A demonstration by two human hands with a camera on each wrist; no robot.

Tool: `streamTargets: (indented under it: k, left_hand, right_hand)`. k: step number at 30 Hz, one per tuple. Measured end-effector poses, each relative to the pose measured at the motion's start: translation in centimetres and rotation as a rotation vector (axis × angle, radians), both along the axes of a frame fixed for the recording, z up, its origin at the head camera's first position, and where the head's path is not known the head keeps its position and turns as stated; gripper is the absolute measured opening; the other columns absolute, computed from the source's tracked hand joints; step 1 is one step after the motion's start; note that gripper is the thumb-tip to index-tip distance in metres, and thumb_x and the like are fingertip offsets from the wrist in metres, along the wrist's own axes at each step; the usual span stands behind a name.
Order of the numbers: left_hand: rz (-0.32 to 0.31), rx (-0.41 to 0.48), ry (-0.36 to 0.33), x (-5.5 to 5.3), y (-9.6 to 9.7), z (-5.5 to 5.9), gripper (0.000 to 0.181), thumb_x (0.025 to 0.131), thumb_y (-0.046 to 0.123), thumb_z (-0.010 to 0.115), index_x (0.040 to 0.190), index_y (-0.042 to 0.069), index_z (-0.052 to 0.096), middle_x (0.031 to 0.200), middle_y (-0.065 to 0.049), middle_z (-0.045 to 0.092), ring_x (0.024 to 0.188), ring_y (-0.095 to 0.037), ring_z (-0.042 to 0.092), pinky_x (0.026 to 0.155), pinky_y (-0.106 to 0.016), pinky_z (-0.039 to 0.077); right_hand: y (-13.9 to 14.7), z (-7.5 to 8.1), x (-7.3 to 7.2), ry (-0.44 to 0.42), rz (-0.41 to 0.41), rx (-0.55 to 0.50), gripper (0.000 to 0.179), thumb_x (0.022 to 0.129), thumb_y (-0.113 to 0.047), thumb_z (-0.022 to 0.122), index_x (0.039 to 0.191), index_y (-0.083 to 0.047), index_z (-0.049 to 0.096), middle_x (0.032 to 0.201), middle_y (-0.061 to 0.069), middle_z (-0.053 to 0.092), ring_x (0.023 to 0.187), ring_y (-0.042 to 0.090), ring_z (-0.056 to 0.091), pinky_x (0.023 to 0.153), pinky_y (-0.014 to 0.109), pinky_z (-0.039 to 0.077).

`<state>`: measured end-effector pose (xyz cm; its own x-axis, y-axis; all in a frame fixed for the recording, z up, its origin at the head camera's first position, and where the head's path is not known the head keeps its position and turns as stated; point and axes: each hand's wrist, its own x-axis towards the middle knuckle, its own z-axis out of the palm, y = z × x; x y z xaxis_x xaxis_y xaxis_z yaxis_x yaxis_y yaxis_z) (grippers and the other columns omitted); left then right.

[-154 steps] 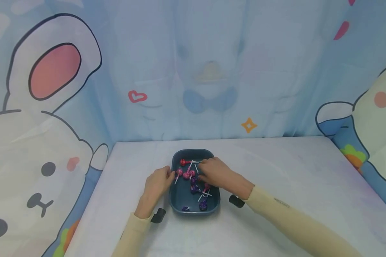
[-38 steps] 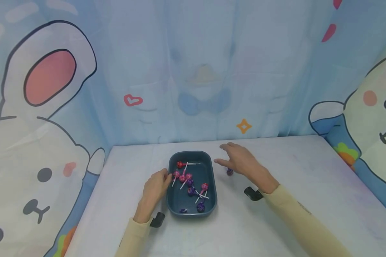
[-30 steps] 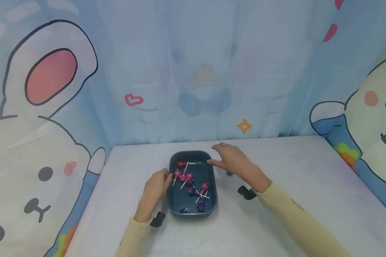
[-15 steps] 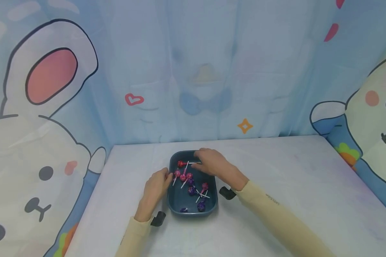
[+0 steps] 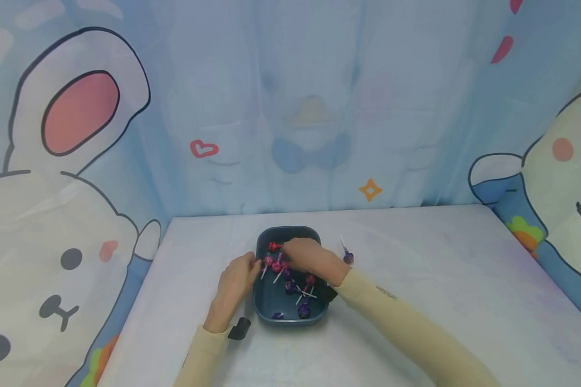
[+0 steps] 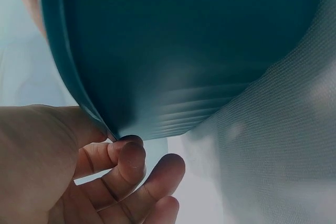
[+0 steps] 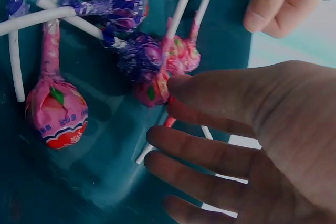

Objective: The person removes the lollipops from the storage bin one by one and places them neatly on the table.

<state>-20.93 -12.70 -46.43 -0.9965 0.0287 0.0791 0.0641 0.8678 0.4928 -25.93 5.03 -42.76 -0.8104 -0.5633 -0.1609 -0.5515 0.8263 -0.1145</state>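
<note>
Here, in the head view, the left hand [image 5: 238,274] is at the left edge of a dark tray [image 5: 266,301] on the white table [image 5: 416,258], and the right hand [image 5: 310,258] is inside it, over lollipops [image 5: 289,287]; one purple lollipop [image 5: 348,258] lies on the table near the tray's right side. In the left wrist view, thumb and forefinger pinch the tray's rim. In the right wrist view, the thumb is right by a pink lollipop [image 7: 150,94]; whether it is gripped I cannot tell.
</note>
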Motion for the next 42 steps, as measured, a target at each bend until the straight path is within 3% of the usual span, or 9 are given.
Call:
streamTargets:
  k: [11, 21, 28, 37, 42]
  left_hand:
    - [0.002, 0.008, 0.012, -0.1, -0.1, -0.2, 0.023, 0.091, 0.028, 0.054, 0.073, 0.014, 0.049, 0.06, 0.0, 0.047, 0.052, -0.013, 0.043, 0.045, -0.026, 0.032]
    - [-0.001, 0.005, 0.008, 0.1, 0.0, -0.1, 0.023, 0.091, 0.029, 0.053, 0.074, 0.014, 0.05, 0.061, 0.001, 0.047, 0.052, -0.012, 0.043, 0.045, -0.026, 0.032]
    - [-0.01, -0.003, 0.027, 0.2, 0.0, 0.0, 0.023, 0.091, 0.028, 0.053, 0.073, 0.014, 0.05, 0.061, 0.001, 0.047, 0.052, -0.012, 0.042, 0.046, -0.026, 0.032]
    - [-0.001, 0.009, 0.022, 0.4, 0.1, 0.1, 0.022, 0.091, 0.028, 0.053, 0.075, 0.014, 0.051, 0.062, 0.0, 0.048, 0.053, -0.012, 0.043, 0.047, -0.026, 0.033]
    - [0.008, 0.014, 0.012, 0.4, 0.2, 0.2, 0.022, 0.091, 0.028, 0.053, 0.075, 0.013, 0.052, 0.062, 0.0, 0.049, 0.053, -0.012, 0.044, 0.047, -0.026, 0.033]
  right_hand:
    - [-0.6, -0.8, 0.0, -0.024, 0.039, 0.046, 0.019, 0.084, -0.02, 0.064, 0.103, -0.019, 0.067, 0.09, 0.0, 0.069, 0.084, 0.018, 0.065, 0.077, 0.036, 0.051]
    - [-0.8, -0.9, 0.2, -0.012, 0.031, 0.075, 0.018, 0.084, -0.021, 0.065, 0.101, -0.021, 0.067, 0.087, -0.001, 0.068, 0.078, 0.016, 0.063, 0.074, 0.036, 0.051]
    - [-0.2, -0.3, 0.3, 0.034, 0.051, 0.015, 0.016, 0.082, -0.019, 0.066, 0.099, -0.019, 0.067, 0.086, -0.003, 0.068, 0.077, 0.014, 0.063, 0.073, 0.035, 0.051]
    - [1.3, 1.2, 0.8, 0.064, 0.058, -0.09, 0.02, 0.086, -0.021, 0.062, 0.106, -0.017, 0.065, 0.095, -0.003, 0.067, 0.092, 0.014, 0.062, 0.084, 0.034, 0.048]
    - [2.6, 1.3, 1.0, 0.077, 0.034, -0.129, 0.023, 0.086, -0.024, 0.063, 0.108, -0.017, 0.063, 0.096, -0.003, 0.065, 0.09, 0.012, 0.06, 0.079, 0.033, 0.049]
